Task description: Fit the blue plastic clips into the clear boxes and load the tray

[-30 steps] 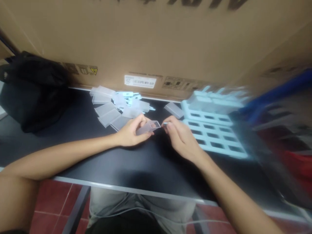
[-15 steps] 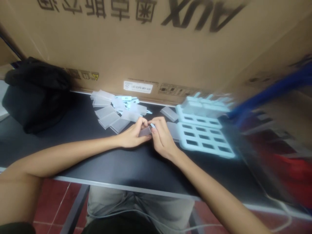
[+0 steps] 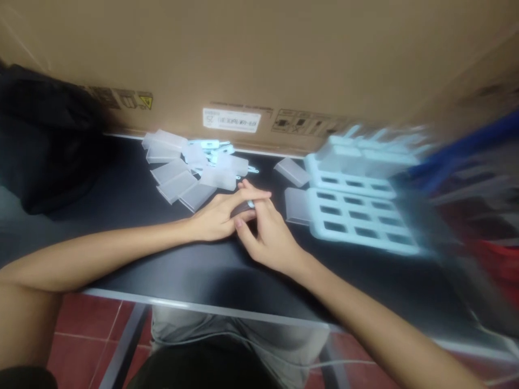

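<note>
Frosted plastic was what we saw pinched between the two hands. A small frosted translucent plastic case point(image 3: 242, 209), mostly hidden, sat just left of the pale blue slotted plastic tray point(image 3: 367, 207), low over the black desk point(image 3: 194, 270). The left hand point(image 3: 214, 216) was closed around the case, its fingers stretched across the top. The right hand point(image 3: 270, 240) met it from the tray side, fingertips narrowed on a tiny pale blue plastic piece point(image 3: 251, 204) at the case's end. One loose frosted case point(image 3: 297, 205) touched the tray's left edge, and a second loose frosted case point(image 3: 292, 172) lay just beyond it. Further left of the tray we noted a heap of frosted plastic cases point(image 3: 182, 175), and behind the tray a large brown cardboard box point(image 3: 259, 54).
</note>
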Motion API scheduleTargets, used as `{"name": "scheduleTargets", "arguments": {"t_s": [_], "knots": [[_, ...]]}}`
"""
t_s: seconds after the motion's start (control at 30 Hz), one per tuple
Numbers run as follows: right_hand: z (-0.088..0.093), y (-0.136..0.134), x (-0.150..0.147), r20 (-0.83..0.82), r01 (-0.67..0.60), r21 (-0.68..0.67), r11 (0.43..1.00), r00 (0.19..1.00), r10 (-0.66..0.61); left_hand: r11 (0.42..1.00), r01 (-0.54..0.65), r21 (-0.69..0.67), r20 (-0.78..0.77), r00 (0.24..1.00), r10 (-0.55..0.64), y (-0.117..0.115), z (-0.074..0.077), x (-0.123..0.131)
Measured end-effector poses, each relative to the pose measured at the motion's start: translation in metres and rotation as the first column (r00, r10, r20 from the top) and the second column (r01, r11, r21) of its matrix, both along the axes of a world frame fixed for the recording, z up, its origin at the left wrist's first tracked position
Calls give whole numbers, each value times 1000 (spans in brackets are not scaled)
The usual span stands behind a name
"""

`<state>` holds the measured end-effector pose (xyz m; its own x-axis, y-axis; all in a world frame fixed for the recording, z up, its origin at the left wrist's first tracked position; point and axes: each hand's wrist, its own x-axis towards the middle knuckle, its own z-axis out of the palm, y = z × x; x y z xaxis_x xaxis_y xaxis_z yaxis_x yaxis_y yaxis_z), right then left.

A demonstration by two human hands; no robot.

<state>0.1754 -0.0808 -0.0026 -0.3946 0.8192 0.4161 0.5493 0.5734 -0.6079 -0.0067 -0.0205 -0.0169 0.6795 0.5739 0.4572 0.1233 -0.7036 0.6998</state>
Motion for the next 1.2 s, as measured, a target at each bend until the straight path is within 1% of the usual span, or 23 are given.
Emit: {"name": "scheduleTargets", "arguments": {"t_s": [0.1, 0.2, 0.23, 0.27, 0.33, 0.4, 0.43, 0.5, 0.63, 0.7, 0.77, 0.87, 0.97, 1.03, 1.2], "knots": [[2, -2, 5, 13, -29, -9, 1000, 999, 30, 1000, 13, 20, 17, 1000, -14, -3, 2, 0], [6, 8, 21, -23, -95, -60, 994, 995, 94, 998, -57, 40, 34, 998, 56, -4, 1, 1], [8, 16, 28, -47, -91, -75, 993, 995, 87, 996, -81, 35, 38, 996, 80, -5, 1, 1], [11, 25, 35, -65, -56, -82, 995, 997, 51, 995, -97, 28, 40, 995, 96, -5, 0, 1], [20, 50, 47, -55, 90, -73, 993, 994, -94, 995, -95, 20, 29, 995, 94, -6, 0, 1], [30, 79, 51, 41, 217, -44, 975, 976, -215, 997, -66, 35, 4, 998, 66, -7, 0, 0], [35, 94, 50, 111, 236, -25, 971, 966, -232, 998, -53, 44, -16, 998, 53, -7, 1, 0], [44, 123, 43, 257, 193, 18, 981, 947, -191, 997, -42, 70, -53, 998, 46, -8, 1, 0], [55, 172, 14, 483, -22, 61, 998, 876, -10, 990, -42, 134, -78, 996, 53, -9, 0, 2], [55, 192, 0, 548, -124, 67, 990, 834, 68, 989, -35, 144, -72, 996, 46, -9, -2, 3], [54, 209, -9, 585, -199, 78, 977, 803, 117, 988, -22, 150, -52, 998, 30, -9, -3, 5], [48, 230, -14, 608, -247, 65, 967, 778, 158, 986, 2, 165, -23, 1000, 2, -8, -6, 6], [43, 243, -12, 617, -274, 8, 962, 758, 211, 979, 10, 203, -20, 1000, -6, -8, -7, 5], [43, 247, -9, 610, -284, -28, 959, 755, 241, 974, 11, 228, -26, 1000, -6, -8, -6, 5], [55, 238, 10, 533, -233, -31, 972, 819, 213, 971, 51, 232, -25, 999, -46, -7, -2, 3]]}}
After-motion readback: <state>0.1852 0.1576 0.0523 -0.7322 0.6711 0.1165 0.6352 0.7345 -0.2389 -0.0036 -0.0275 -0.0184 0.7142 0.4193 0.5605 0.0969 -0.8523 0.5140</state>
